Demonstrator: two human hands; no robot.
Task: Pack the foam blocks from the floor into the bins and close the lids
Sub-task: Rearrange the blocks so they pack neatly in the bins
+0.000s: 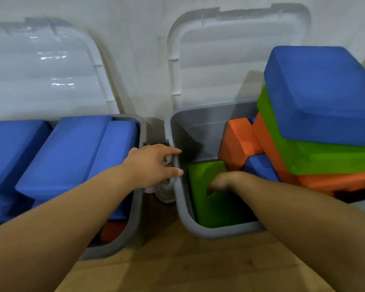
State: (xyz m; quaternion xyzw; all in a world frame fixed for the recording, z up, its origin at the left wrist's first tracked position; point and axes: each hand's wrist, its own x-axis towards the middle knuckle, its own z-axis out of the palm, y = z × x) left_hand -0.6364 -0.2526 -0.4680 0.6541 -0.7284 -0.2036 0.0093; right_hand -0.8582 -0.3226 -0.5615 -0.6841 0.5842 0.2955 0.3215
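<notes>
nearest is the wooden floor (177,266), with both bare forearms reaching forward over it. two grey bins stand side by side on it, close together with a narrow gap between them.

the left bin (135,207) is packed: an orange block (112,230) shows low in its near right corner, and big blue blocks (67,154) lie tilted on top, rising to the rim or above it.

the left hand (154,165) crosses that bin's right edge and the gap. it lies on the left rim of the right bin (183,209), its fingers fairly straight and spread, holding nothing. a pale latch (169,163) sits just under the hand.

the right hand (219,183) dips into the right bin, wrist bent, its fingers pointing down on a green block (211,205) that lies flat in the near left part. the hand is blurred, so i cannot tell whether it grips the block or only touches it.

behind that block an orange block on end (236,142) stands beside a small blue block (259,167). the bin's right side is crowded by a leaning stack that rises well above the rim: an orange slab (333,182), a green slab (325,161) and a large blue slab (320,91) on top.

farthest, the left lid (40,70) and the right lid (230,60), both clear, stand open against the white wall (139,49).
</notes>
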